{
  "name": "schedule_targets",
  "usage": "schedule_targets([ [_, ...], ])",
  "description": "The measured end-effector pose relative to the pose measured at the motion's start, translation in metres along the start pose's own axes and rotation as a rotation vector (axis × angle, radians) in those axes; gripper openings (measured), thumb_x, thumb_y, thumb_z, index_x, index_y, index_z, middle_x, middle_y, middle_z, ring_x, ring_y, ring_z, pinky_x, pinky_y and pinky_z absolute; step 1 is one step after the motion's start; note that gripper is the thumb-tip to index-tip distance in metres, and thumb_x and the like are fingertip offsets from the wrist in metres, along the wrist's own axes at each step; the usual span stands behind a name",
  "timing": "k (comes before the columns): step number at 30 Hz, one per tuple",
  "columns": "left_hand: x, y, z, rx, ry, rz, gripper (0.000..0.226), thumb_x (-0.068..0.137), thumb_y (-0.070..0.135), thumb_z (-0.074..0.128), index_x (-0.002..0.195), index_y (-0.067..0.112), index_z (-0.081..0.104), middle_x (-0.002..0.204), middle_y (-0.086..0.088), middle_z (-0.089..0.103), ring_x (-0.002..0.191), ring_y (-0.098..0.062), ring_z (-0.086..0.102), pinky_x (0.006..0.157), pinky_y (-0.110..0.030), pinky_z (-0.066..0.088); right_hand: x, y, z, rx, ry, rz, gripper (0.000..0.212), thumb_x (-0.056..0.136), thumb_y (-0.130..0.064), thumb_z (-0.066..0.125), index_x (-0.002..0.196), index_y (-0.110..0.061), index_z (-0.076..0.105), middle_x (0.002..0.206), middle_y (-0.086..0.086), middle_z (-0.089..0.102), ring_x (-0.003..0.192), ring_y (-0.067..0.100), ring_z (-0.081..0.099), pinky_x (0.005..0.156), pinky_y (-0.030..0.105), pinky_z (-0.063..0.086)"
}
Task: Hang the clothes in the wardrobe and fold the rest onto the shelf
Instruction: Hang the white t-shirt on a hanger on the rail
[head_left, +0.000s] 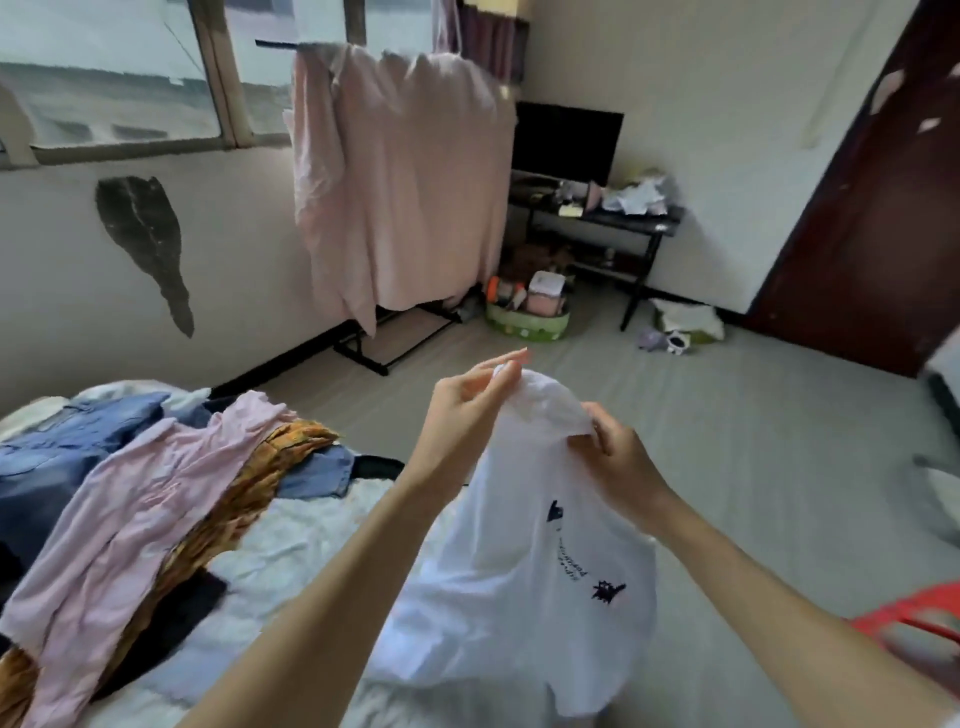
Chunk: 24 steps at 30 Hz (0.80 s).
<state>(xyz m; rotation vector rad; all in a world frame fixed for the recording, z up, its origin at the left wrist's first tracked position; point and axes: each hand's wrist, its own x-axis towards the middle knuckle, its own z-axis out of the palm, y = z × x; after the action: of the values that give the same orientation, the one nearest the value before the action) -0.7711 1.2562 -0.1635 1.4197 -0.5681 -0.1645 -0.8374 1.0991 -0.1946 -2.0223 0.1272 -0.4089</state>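
One white T-shirt (519, 561) held up over the bed's edge, long axis vertical, top end raised away from the wearer, hem hanging down toward the bed (311, 551). Left hand (462, 405) and right hand (618, 457) each pinch the bunched top edge, close together. Dark print on the fabric: two small figures and one line of script, too blurred to read. On the bed, left: one pink garment (130, 499), denim (62, 447), an orange patterned cloth (244, 488).

Red stool (914, 618) cut off at right edge; shirt (519, 545) print too small to read.
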Motion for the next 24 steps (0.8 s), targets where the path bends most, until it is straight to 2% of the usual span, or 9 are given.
schedule_targets([
  [3, 0.007, 0.021, 0.067, -0.148, -0.205, 0.005, 0.030, 0.092, 0.034, 0.054, 0.085, 0.013, 0.074, 0.090, 0.003, 0.071, 0.084, -0.011, 0.063, 0.078, -0.022, 0.047, -0.024, -0.013, -0.078, -0.012, 0.110, 0.026, 0.029, 0.081, -0.038, 0.047, 0.085, -0.011, 0.058, 0.066, -0.003, 0.048, 0.057, 0.006, 0.040, 0.049, 0.019, 0.032],
  [6, 0.008, 0.035, 0.139, -0.207, -0.386, 0.013, 0.017, 0.080, 0.028, 0.065, 0.092, 0.019, 0.074, 0.093, -0.003, 0.072, 0.089, -0.018, 0.065, 0.086, -0.036, 0.049, -0.057, -0.011, -0.147, -0.048, 0.228, 0.029, 0.011, 0.092, -0.022, 0.047, 0.091, -0.019, 0.057, 0.074, -0.005, 0.057, 0.063, 0.007, 0.050, 0.054, 0.017, 0.040],
  [8, 0.003, 0.041, 0.194, -0.167, -0.448, 0.028, 0.019, 0.075, 0.020, 0.067, 0.092, 0.014, 0.072, 0.091, -0.009, 0.071, 0.084, -0.019, 0.064, 0.081, -0.037, 0.050, -0.087, -0.007, -0.194, -0.099, 0.315, 0.047, 0.015, 0.095, -0.012, 0.046, 0.092, -0.024, 0.056, 0.083, -0.003, 0.062, 0.072, 0.007, 0.055, 0.062, 0.018, 0.045],
  [12, -0.027, 0.053, 0.299, -0.203, -0.541, -0.027, 0.027, 0.070, 0.020, 0.068, 0.085, -0.002, 0.065, 0.080, -0.013, 0.062, 0.076, -0.021, 0.057, 0.073, -0.038, 0.045, -0.163, 0.023, -0.274, -0.242, 0.352, 0.139, 0.005, 0.092, -0.010, 0.053, 0.089, -0.011, 0.057, 0.082, 0.008, 0.060, 0.076, 0.012, 0.052, 0.068, 0.031, 0.043],
  [15, -0.052, 0.059, 0.363, -0.316, -0.613, -0.067, 0.005, 0.073, 0.014, 0.069, 0.076, 0.011, 0.067, 0.078, -0.012, 0.064, 0.074, -0.022, 0.059, 0.073, -0.037, 0.047, -0.226, 0.052, -0.315, -0.427, 0.341, 0.364, 0.024, 0.081, -0.037, 0.049, 0.066, -0.021, 0.042, 0.062, -0.013, 0.044, 0.060, 0.003, 0.040, 0.057, 0.025, 0.034],
  [16, -0.061, 0.064, 0.383, -0.343, -0.637, -0.067, 0.003, 0.075, 0.012, 0.069, 0.074, 0.015, 0.068, 0.077, -0.010, 0.066, 0.072, -0.021, 0.060, 0.071, -0.035, 0.049, -0.248, 0.064, -0.329, -0.475, 0.360, 0.441, 0.028, 0.076, -0.044, 0.046, 0.062, -0.021, 0.037, 0.057, -0.013, 0.039, 0.055, 0.001, 0.034, 0.053, 0.022, 0.029],
  [18, -0.078, 0.068, 0.420, -0.410, -0.674, -0.080, 0.004, 0.077, 0.012, 0.068, 0.075, 0.016, 0.068, 0.079, -0.010, 0.067, 0.073, -0.022, 0.061, 0.071, -0.035, 0.050, -0.295, 0.090, -0.354, -0.518, 0.411, 0.596, 0.026, 0.074, -0.039, 0.046, 0.061, -0.021, 0.033, 0.055, -0.011, 0.037, 0.053, 0.004, 0.031, 0.053, 0.027, 0.027],
  [21, -0.099, 0.067, 0.462, -0.495, -0.673, -0.122, 0.010, 0.074, 0.019, 0.068, 0.074, 0.014, 0.060, 0.076, -0.010, 0.060, 0.073, -0.022, 0.056, 0.069, -0.035, 0.048, -0.355, 0.119, -0.382, -0.602, 0.513, 0.832, 0.021, 0.080, -0.027, 0.048, 0.062, -0.019, 0.039, 0.061, -0.004, 0.048, 0.062, 0.019, 0.047, 0.057, 0.031, 0.033],
  [24, -0.117, 0.053, 0.503, -0.426, -0.618, -0.126, 0.027, 0.075, 0.026, 0.067, 0.072, 0.017, 0.041, 0.076, -0.007, 0.043, 0.073, -0.020, 0.042, 0.067, -0.038, 0.038, -0.410, 0.133, -0.406, -0.705, 0.662, 1.003, 0.013, 0.085, -0.025, 0.045, 0.080, -0.014, 0.051, 0.081, 0.008, 0.061, 0.077, 0.028, 0.057, 0.063, 0.033, 0.040],
])
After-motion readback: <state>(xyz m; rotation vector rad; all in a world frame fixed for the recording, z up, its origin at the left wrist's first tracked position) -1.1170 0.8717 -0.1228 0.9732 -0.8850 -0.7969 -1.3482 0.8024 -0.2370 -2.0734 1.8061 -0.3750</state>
